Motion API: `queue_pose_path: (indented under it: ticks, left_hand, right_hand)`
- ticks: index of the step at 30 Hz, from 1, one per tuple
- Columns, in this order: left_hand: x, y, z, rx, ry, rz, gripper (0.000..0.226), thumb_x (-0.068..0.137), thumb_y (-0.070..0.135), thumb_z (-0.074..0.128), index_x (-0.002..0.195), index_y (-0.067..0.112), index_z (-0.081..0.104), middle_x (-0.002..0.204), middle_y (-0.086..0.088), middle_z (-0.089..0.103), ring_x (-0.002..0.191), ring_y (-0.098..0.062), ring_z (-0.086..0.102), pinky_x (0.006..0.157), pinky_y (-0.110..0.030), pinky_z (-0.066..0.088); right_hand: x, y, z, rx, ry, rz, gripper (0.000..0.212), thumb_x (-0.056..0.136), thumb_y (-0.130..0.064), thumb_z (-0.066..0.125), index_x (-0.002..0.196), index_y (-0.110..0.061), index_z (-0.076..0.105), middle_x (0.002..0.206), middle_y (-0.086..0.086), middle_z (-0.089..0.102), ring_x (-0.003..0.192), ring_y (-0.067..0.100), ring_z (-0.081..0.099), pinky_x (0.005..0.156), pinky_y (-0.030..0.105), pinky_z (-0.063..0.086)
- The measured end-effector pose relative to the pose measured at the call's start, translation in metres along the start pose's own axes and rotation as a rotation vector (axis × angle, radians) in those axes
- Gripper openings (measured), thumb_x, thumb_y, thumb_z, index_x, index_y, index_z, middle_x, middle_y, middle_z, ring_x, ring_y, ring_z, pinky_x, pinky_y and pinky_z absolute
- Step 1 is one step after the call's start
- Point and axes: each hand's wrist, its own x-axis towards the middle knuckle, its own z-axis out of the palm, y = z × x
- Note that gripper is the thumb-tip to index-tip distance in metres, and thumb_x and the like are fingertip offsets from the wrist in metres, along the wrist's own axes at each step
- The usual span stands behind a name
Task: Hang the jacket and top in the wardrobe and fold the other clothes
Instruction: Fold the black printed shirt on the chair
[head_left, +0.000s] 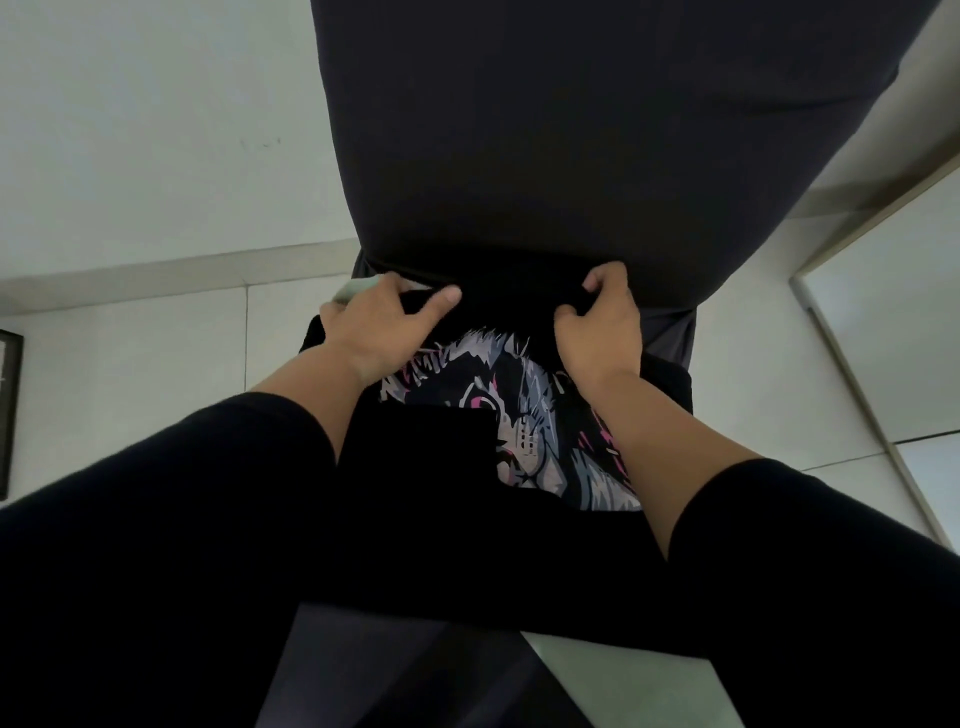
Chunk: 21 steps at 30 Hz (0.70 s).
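Looking down through the head camera, we hold a black T-shirt with a grey-and-pink animal print (524, 431) flat on a dark padded surface (597, 130), likely to square a fold. Our left hand (374, 332) pinches the far edge, forefinger extended; our right hand (597, 327) curls tightly round the same edge.

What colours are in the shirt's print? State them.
Grey and white fur with pink accents on the black shirt, seen in the head view between both hands.
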Motion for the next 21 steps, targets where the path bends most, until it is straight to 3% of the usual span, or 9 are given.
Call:
queue_pose_path:
  ticks: [2, 6, 9, 10, 12, 14, 16, 18, 21]
  left_hand:
    - [0.009, -0.005, -0.002, -0.166, -0.056, -0.068, 0.037, 0.079, 0.061, 0.061, 0.102, 0.032, 0.056, 0.100, 0.006, 0.063, 0.105, -0.019, 0.054, 0.103, -0.037, 0.028]
    - [0.016, 0.004, -0.024, -0.441, 0.228, -0.090, 0.031, 0.078, 0.016, 0.070, 0.092, 0.026, 0.045, 0.090, 0.009, 0.056, 0.089, -0.018, 0.055, 0.100, -0.038, 0.042]
    - [0.007, 0.009, -0.041, -0.547, 0.412, -0.001, 0.038, 0.073, -0.012, 0.052, 0.093, 0.017, 0.040, 0.079, 0.009, 0.046, 0.067, -0.008, 0.045, 0.064, -0.009, 0.044]
    - [0.005, 0.007, -0.043, -0.563, 0.431, 0.024, 0.040, 0.071, -0.015, 0.050, 0.094, 0.016, 0.039, 0.081, 0.004, 0.047, 0.066, -0.007, 0.043, 0.054, -0.009, 0.040]
    - [0.001, 0.003, -0.046, -0.561, 0.420, 0.042, 0.042, 0.072, -0.012, 0.052, 0.098, 0.017, 0.037, 0.093, -0.004, 0.049, 0.072, -0.010, 0.046, 0.050, -0.008, 0.039]
    - [0.000, 0.002, -0.051, -0.600, 0.363, -0.012, 0.040, 0.077, -0.004, 0.058, 0.104, 0.019, 0.040, 0.099, -0.001, 0.049, 0.077, -0.010, 0.050, 0.054, -0.008, 0.040]
    - [0.000, -0.002, -0.055, -0.642, 0.301, -0.093, 0.035, 0.083, 0.006, 0.059, 0.113, 0.019, 0.047, 0.098, 0.005, 0.051, 0.078, -0.007, 0.052, 0.063, -0.013, 0.043]
    - [0.002, -0.012, -0.060, -0.627, 0.254, -0.164, 0.036, 0.084, 0.014, 0.059, 0.119, 0.020, 0.051, 0.092, 0.010, 0.054, 0.082, -0.010, 0.056, 0.075, -0.023, 0.047]
    - [0.000, -0.028, -0.065, -0.523, 0.163, -0.166, 0.025, 0.084, 0.024, 0.063, 0.109, 0.024, 0.059, 0.096, 0.006, 0.062, 0.086, -0.013, 0.062, 0.081, -0.028, 0.049]
  right_hand:
    - [0.003, -0.002, -0.004, -0.028, 0.016, -0.072, 0.023, 0.080, -0.005, 0.051, 0.094, -0.018, 0.038, 0.098, 0.002, 0.048, 0.073, 0.022, 0.046, 0.071, 0.039, 0.043]
    - [0.004, -0.013, -0.012, -0.254, -0.020, -0.060, 0.026, 0.090, -0.015, 0.053, 0.112, -0.015, 0.040, 0.112, 0.008, 0.048, 0.079, 0.028, 0.050, 0.065, 0.034, 0.036]
    - [0.003, -0.022, -0.014, -0.419, -0.173, 0.115, 0.039, 0.088, -0.034, 0.056, 0.119, -0.013, 0.047, 0.117, 0.010, 0.055, 0.097, 0.034, 0.058, 0.077, 0.038, 0.048]
    - [0.002, -0.027, -0.014, -0.454, -0.277, 0.158, 0.041, 0.085, -0.037, 0.055, 0.118, -0.012, 0.053, 0.116, 0.009, 0.058, 0.102, 0.033, 0.058, 0.086, 0.039, 0.049]
    - [-0.002, -0.039, -0.010, -0.409, -0.519, 0.158, 0.039, 0.083, -0.034, 0.055, 0.116, -0.014, 0.061, 0.116, 0.004, 0.060, 0.110, 0.030, 0.056, 0.099, 0.041, 0.044]
    - [-0.006, -0.055, -0.003, -0.194, -0.637, 0.141, 0.028, 0.083, -0.023, 0.057, 0.106, -0.009, 0.064, 0.109, 0.005, 0.064, 0.107, 0.029, 0.059, 0.095, 0.036, 0.047]
    - [-0.007, -0.071, 0.003, 0.035, -0.616, 0.156, 0.033, 0.086, -0.020, 0.059, 0.116, -0.009, 0.062, 0.119, 0.009, 0.063, 0.111, 0.027, 0.058, 0.096, 0.035, 0.046]
    - [-0.006, -0.082, 0.008, 0.218, -0.587, 0.189, 0.055, 0.091, -0.026, 0.060, 0.141, -0.012, 0.042, 0.143, 0.006, 0.046, 0.129, 0.023, 0.046, 0.105, 0.029, 0.035]
    - [0.000, -0.087, 0.015, 0.335, -0.502, 0.213, 0.063, 0.094, -0.031, 0.057, 0.147, -0.006, 0.031, 0.150, 0.008, 0.036, 0.137, 0.023, 0.036, 0.108, 0.028, 0.029]
